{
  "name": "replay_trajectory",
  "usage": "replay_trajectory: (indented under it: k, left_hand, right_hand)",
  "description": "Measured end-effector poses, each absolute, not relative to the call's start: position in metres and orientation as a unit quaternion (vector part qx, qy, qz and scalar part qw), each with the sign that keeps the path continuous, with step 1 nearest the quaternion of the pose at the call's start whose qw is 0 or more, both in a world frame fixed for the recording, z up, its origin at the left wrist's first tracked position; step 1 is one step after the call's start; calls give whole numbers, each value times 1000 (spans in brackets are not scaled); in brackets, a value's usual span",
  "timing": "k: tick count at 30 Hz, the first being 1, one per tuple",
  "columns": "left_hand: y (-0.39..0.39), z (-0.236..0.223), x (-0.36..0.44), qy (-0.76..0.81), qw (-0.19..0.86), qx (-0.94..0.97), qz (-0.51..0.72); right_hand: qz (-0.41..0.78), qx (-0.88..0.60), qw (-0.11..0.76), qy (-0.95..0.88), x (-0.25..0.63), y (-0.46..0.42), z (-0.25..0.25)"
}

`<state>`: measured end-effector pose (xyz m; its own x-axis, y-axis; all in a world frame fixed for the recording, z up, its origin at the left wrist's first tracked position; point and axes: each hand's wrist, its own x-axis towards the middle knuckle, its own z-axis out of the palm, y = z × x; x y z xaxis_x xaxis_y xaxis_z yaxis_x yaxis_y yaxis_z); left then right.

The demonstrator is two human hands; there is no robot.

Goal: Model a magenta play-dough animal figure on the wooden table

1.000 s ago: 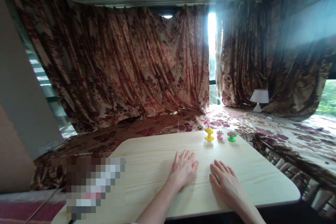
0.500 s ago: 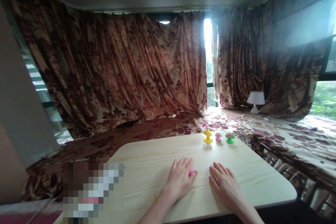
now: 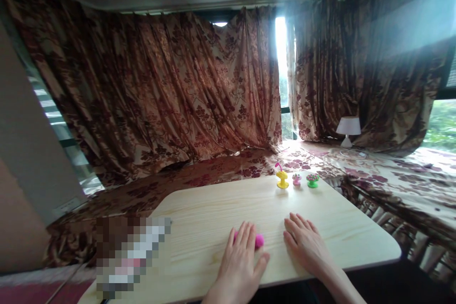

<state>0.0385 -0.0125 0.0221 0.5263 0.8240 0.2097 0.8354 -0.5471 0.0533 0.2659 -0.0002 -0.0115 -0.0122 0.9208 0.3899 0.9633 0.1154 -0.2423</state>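
Note:
My left hand lies flat over a bright pink roll of what looks like modelling clay, fingers stretched out across it. One end of the roll sticks out to the right of the fingers, and a bit shows on their left; the middle is hidden under them. Palm down on the table, my right hand has its fingers extended and holds nothing. Toward the far edge stand three small clay-like figures: a yellow one with a pink hooked stick, a small pink one, and a green one with a dotted top.
A pixelated, blurred-out patch covers the table's left side. Beyond the table runs a ledge with flowered cloth, bearing a white lamp at the right. Patterned curtains hang behind.
My left hand has drawn back toward me, and more of the pink roll shows beside its fingers. My right hand stays in nearly the same place. The view has shifted slightly.

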Motion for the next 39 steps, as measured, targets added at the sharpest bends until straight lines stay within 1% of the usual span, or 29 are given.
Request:
replay_trajectory:
  k: [3, 5, 12, 15, 17, 21, 24, 27, 30, 33, 36, 39]
  left_hand:
    - [-28, 16, 26, -438, 34, -893, -98]
    - [-19, 19, 28, -451, 28, -887, -94]
    - [83, 45, 69, -514, 15, -853, -92]
    - [100, 46, 77, -528, 23, -843, -101]
    - [86, 40, 74, -530, 32, -840, -109]
    - [24, 20, 50, -511, 55, -850, -118]
    - [-16, 9, 26, -445, 90, -881, -128]
    - [-26, 13, 15, -416, 102, -893, -139]
    - [-5, 30, 23, -448, 77, -879, -142]
    - [38, 44, 40, -450, 68, -879, -143]
    - [83, 45, 54, -466, 56, -872, -136]
    - [103, 40, 60, -486, 44, -863, -130]
  right_hand:
    - [-44, -665, 234, -708, 266, -1, -10]
    - [-44, -664, 232, -710, 266, -2, -9]
    - [-56, -666, 223, -710, 265, 0, -7]
    - [-59, -664, 222, -711, 265, 2, -8]
    - [-56, -664, 223, -711, 265, 2, -8]
    - [-41, -664, 231, -710, 266, 0, -9]
    - [-32, -664, 239, -708, 266, -2, -9]
    - [-31, -664, 241, -707, 265, -2, -8]
    - [-35, -665, 237, -707, 264, -1, -7]
    - [-40, -667, 231, -708, 265, 0, -6]
    - [-42, -666, 225, -710, 265, 1, -6]
    - [-44, -668, 221, -709, 264, 1, -5]
